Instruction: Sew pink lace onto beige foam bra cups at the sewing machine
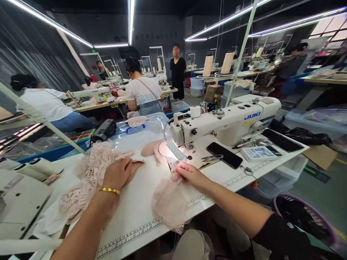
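My left hand, a gold bracelet at its wrist, is closed on a beige-pink fabric piece at the edge of a lace pile. In front of the sewing machine, my right hand pinches the top of a sheer pink fabric piece, which hangs over the table's front edge. The lit sewing head is just behind those fingertips, with a grey lamp bar above them. Pink fabric also lies left of the needle area. Whether the sheer piece is under the presser foot is hidden.
Thread snips and a black phone lie right of the needle area. A clear plastic bin stands behind the table. Thread cones are at left, a purple basket is low right. Several people sit or stand beyond.
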`<action>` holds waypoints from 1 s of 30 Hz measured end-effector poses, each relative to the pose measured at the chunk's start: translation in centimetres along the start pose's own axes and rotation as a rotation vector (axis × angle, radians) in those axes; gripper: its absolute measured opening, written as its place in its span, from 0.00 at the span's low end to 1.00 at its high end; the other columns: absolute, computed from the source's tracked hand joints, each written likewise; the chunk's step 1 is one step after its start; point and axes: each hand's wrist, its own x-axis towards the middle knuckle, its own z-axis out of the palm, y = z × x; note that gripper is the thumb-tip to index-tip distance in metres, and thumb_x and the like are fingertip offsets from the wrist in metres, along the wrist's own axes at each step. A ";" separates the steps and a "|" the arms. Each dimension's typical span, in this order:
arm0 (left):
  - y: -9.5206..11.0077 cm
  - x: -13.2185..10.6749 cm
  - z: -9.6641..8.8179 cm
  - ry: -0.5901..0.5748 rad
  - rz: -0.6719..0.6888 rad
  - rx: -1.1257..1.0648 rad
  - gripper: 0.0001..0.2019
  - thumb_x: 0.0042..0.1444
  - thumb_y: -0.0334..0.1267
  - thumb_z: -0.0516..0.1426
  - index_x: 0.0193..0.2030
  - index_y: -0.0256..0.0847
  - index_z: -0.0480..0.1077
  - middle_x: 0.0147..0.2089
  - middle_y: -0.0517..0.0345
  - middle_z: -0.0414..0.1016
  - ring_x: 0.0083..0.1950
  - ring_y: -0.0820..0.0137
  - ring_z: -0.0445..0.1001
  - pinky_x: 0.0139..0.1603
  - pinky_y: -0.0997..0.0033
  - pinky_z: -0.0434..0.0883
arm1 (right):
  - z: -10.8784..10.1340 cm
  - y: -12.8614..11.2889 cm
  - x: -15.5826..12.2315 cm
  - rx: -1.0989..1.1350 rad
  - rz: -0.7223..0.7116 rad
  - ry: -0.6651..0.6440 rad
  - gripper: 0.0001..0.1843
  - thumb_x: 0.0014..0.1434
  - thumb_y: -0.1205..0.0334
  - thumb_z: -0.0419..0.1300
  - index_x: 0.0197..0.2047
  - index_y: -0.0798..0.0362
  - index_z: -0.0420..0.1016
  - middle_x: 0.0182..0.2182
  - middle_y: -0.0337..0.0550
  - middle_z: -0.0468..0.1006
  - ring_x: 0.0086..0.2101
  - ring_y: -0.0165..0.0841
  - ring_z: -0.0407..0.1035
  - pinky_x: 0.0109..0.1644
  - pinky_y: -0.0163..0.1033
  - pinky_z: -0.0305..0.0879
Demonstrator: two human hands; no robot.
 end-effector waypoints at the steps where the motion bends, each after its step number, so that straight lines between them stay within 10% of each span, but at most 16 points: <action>1: 0.2 0.0 -0.2 0.050 0.006 0.009 0.20 0.62 0.47 0.48 0.44 0.41 0.78 0.49 0.43 0.82 0.53 0.49 0.77 0.56 0.49 0.71 | -0.2 -0.1 -0.2 0.002 -0.001 -0.023 0.21 0.64 0.39 0.60 0.42 0.51 0.73 0.34 0.42 0.83 0.30 0.33 0.73 0.33 0.37 0.61; 5: 3.0 -1.0 -2.3 0.242 0.020 -0.111 0.19 0.63 0.51 0.52 0.46 0.42 0.79 0.50 0.48 0.82 0.53 0.54 0.77 0.54 0.59 0.73 | -1.2 -0.5 -1.2 0.020 0.026 -0.115 0.23 0.57 0.46 0.70 0.49 0.51 0.74 0.38 0.41 0.82 0.36 0.32 0.75 0.39 0.37 0.65; 13: 11.4 -4.6 -5.0 -0.552 0.118 -0.403 0.16 0.63 0.52 0.54 0.38 0.45 0.77 0.32 0.61 0.80 0.34 0.65 0.75 0.32 0.70 0.65 | -1.5 -1.0 -2.3 0.061 -0.012 -0.043 0.20 0.48 0.64 0.73 0.44 0.53 0.74 0.33 0.38 0.83 0.33 0.31 0.77 0.41 0.38 0.68; 21: 13.3 -4.4 -3.7 -0.531 0.146 -0.194 0.11 0.61 0.43 0.53 0.32 0.44 0.72 0.27 0.60 0.75 0.30 0.64 0.71 0.31 0.68 0.59 | -0.9 -2.2 -3.1 0.014 -0.049 -0.026 0.19 0.53 0.59 0.71 0.48 0.53 0.75 0.34 0.38 0.79 0.34 0.30 0.73 0.44 0.40 0.69; 26: 13.9 -3.8 -3.8 -0.503 0.272 -0.312 0.10 0.57 0.43 0.59 0.43 0.44 0.75 0.46 0.52 0.81 0.47 0.55 0.77 0.47 0.60 0.70 | 0.5 -3.3 -4.1 -0.240 -0.166 -0.003 0.15 0.56 0.65 0.67 0.46 0.50 0.73 0.32 0.35 0.76 0.34 0.31 0.71 0.41 0.38 0.66; 30: 14.5 -1.9 -3.9 -0.823 0.440 -0.718 0.19 0.53 0.45 0.66 0.52 0.47 0.74 0.56 0.53 0.78 0.59 0.54 0.73 0.61 0.58 0.68 | 1.5 -5.9 -5.2 -0.436 -0.268 -0.104 0.12 0.57 0.71 0.62 0.44 0.49 0.73 0.30 0.34 0.76 0.34 0.31 0.71 0.39 0.37 0.66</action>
